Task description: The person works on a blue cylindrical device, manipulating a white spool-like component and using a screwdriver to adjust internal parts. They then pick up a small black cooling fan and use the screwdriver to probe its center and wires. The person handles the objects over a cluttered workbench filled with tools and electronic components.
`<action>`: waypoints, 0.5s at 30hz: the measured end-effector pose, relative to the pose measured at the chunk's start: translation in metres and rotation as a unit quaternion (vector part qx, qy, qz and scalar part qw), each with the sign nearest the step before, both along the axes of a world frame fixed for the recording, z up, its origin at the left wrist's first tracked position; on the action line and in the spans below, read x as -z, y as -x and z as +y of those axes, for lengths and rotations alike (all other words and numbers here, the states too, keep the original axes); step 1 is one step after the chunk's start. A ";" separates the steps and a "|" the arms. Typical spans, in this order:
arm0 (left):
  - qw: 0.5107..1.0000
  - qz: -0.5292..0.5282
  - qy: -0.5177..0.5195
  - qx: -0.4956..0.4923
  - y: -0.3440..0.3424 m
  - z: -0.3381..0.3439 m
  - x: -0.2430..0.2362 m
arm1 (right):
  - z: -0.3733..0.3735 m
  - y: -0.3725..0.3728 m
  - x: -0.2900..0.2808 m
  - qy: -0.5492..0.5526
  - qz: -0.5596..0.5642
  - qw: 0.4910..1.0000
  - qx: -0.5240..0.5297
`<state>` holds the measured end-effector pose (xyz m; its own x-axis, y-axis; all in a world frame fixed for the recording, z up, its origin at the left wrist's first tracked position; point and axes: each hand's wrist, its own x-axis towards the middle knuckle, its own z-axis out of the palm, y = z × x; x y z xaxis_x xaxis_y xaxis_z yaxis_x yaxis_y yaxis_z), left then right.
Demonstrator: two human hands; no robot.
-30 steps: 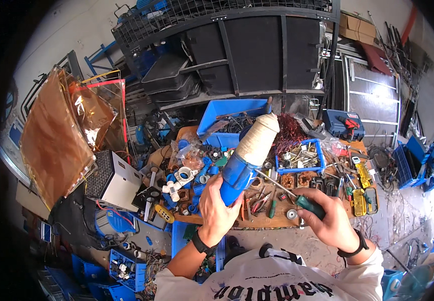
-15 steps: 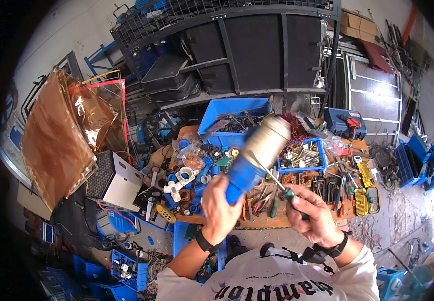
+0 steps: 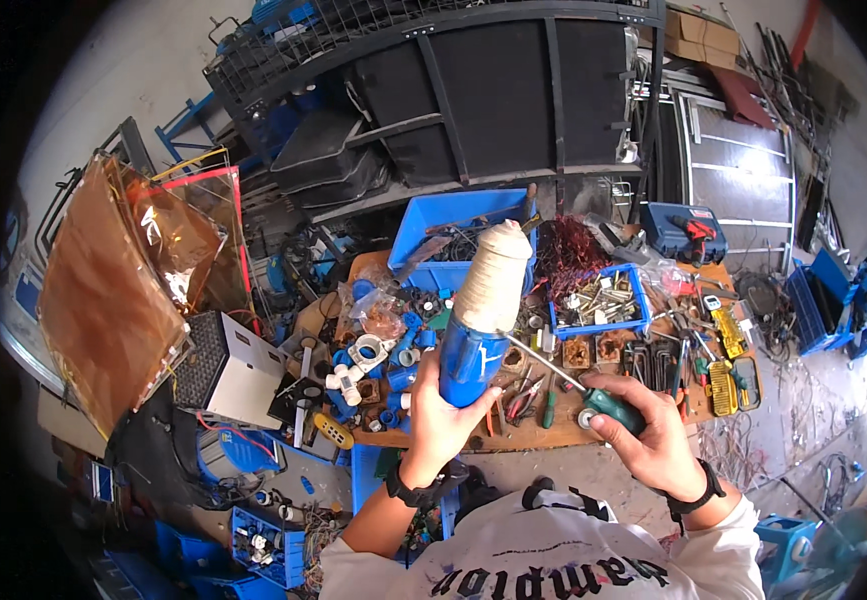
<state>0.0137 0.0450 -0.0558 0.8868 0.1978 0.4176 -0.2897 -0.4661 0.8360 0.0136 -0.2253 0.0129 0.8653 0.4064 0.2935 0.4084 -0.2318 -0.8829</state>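
Here, screwdriver point(image 3: 548, 363) beside blue cylinder point(image 3: 471, 362)
My left hand point(image 3: 441, 428) wraps fingers round the cylinder; my right hand point(image 3: 653, 437) pinches the green handle point(image 3: 613, 408).

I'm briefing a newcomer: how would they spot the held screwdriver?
Find the wooden workbench. Above its front edge, the person's right hand grips the screwdriver by its green handle, shaft angled toward the blue cylinder in the left hand. Unlike the green-handled tool lying on the bench, it is held up.

Blue cylinder point(image 3: 469, 370): plastic, smooth, semi-gloss. Cream winding point(image 3: 493, 285): thread-like, matt, finely ridged. Screwdriver point(image 3: 603, 403): metal shank, green plastic handle. Worktop point(image 3: 523, 439): wood, matt, stained.
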 end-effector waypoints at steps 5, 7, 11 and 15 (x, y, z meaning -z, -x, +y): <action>0.973 0.093 0.179 0.108 0.010 -0.003 0.005 | 0.001 0.002 -0.003 0.024 0.030 0.999 -0.025; 0.958 0.103 0.228 0.141 0.014 -0.005 0.003 | 0.003 0.003 -0.004 0.022 0.037 0.998 -0.034; 0.871 0.189 0.385 0.240 0.020 -0.003 -0.001 | 0.007 0.003 -0.006 0.040 0.005 0.998 -0.039; 0.811 0.231 0.454 0.287 0.023 0.004 0.005 | 0.007 0.002 -0.007 0.054 -0.001 0.997 -0.051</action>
<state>-0.0090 0.0488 -0.0607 0.9620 -0.2631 -0.0732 0.2018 0.5041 0.8398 0.0118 -0.2185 0.0201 0.8174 0.5214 0.2449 0.4367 -0.2835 -0.8538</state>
